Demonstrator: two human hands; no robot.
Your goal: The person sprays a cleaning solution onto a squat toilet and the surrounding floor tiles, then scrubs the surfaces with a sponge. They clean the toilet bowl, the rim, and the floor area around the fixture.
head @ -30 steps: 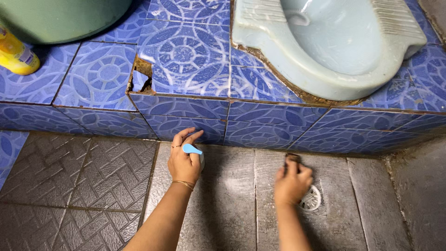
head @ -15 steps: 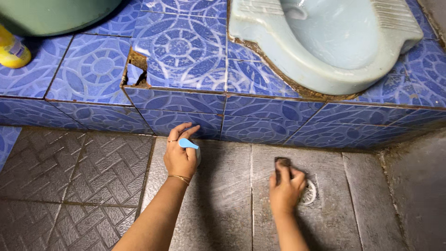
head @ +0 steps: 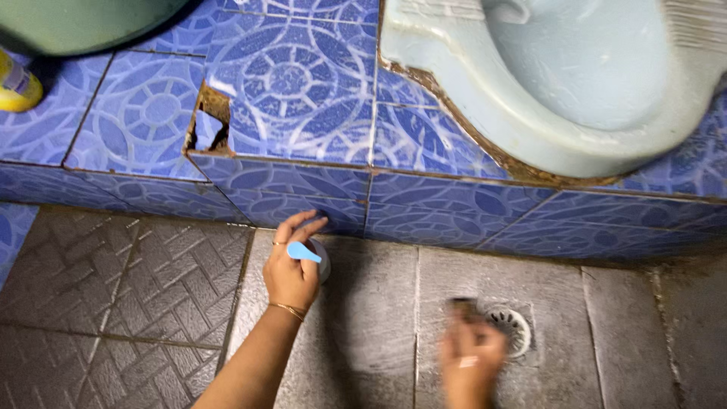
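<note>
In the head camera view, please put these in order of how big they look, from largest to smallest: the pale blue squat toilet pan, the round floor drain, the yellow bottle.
1. Squat toilet pan, clearly largest, though cut off by the frame.
2 and 3. Floor drain and yellow bottle look alike; the bottle is mostly out of frame and the drain is partly hidden, so I leave them unranked.

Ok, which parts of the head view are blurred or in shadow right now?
Head view: the right hand is motion-smeared beside the floor drain; the left hand, holding a light blue-tipped thing, is sharp; the blue patterned tiles show a soft sheen; the floor's right edge sits in shadow.
</note>
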